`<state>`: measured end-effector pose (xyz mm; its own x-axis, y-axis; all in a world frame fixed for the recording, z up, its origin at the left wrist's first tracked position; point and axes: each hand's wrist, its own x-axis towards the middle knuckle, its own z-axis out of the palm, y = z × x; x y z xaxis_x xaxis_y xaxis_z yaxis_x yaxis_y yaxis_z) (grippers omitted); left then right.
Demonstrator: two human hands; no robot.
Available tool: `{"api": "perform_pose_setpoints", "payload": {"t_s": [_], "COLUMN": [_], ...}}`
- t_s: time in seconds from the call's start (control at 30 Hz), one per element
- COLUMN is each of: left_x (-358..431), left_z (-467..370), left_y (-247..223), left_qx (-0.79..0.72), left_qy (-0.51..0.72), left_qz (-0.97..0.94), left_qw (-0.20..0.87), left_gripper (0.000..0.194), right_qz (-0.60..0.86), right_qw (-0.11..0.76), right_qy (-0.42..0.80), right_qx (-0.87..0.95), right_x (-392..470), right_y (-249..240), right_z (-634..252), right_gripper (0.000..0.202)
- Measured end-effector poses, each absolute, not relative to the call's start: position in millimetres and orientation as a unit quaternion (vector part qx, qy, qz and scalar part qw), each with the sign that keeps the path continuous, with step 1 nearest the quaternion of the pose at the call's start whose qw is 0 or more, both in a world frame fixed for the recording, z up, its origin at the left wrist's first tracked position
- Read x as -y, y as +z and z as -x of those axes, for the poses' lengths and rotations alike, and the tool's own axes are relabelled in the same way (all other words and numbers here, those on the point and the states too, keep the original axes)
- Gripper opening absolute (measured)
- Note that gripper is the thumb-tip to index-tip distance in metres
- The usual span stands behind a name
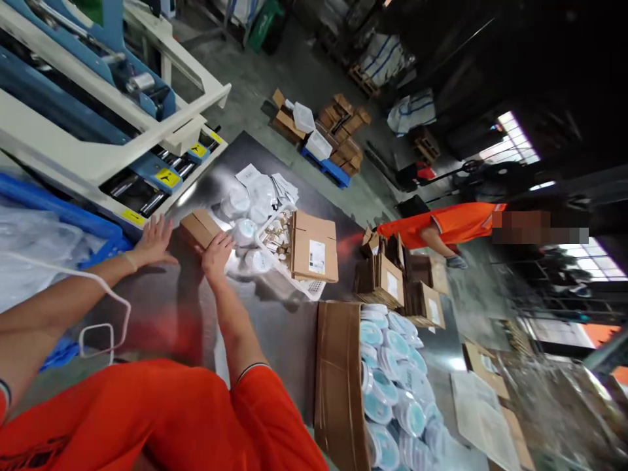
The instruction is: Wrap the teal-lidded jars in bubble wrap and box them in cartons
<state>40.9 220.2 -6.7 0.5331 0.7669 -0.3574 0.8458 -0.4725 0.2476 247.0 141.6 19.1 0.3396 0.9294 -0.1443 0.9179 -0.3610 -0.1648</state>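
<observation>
A small closed cardboard box (199,226) lies on the metal table near the machine. My right hand (216,256) grips the near right corner of this box, thumb and fingers against it. To the left of the box, my left hand (154,243) is open with fingers spread, apart from the box and close to the machine's edge. Just right of the box are several clear-wrapped round white packs (244,231) and some white leaflets (284,188). Beside them stands a white plastic basket (309,288) of small items, with a flat labelled carton (314,247) lying across it.
A large open carton (338,386) full of round, blue-labelled packs stands at the table's near right. Folded cartons (387,278) are stacked behind it. The blue-and-white conveyor machine (167,140) borders the left. Another person in orange (441,226) stands beyond the table.
</observation>
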Motion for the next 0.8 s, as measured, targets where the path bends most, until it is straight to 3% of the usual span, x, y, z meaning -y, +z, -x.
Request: {"api": "perform_pose_setpoints", "payload": {"t_s": [0.07,0.2,0.53,0.67,0.8], "left_x": [-215.5,-204.6,-205.5,-207.5,-211.0], "left_z": [-28.9,-15.4,-14.3,-11.7,-4.8], "left_y": [-20.0,-48.3,-73.2,-68.8,-67.5], "left_qx": [-0.460,-0.450,-0.454,-0.448,-0.441], "left_qy": [-0.177,-0.218,-0.246,-0.259,-0.272], "left_qz": [-0.836,-0.825,-0.812,-0.806,-0.816], "left_qw": [0.242,0.264,0.274,0.287,0.256], "left_gripper": [0.152,0.167,0.172,0.171,0.171], "right_qz": [0.848,0.858,0.789,0.741,0.771], "right_qw": [0.030,0.030,0.069,0.078,0.097], "right_qy": [0.123,0.128,0.148,0.142,0.057], "right_qx": [0.515,0.496,0.592,0.651,0.627], "right_x": [-187.4,-275.4,-438.1,-454.7,-402.0], "right_y": [27.4,37.8,46.0,62.6,86.5], "right_z": [-247.0,-251.7,-263.5,-240.7,-259.7], "right_gripper": [0.101,0.103,0.099,0.108,0.094]}}
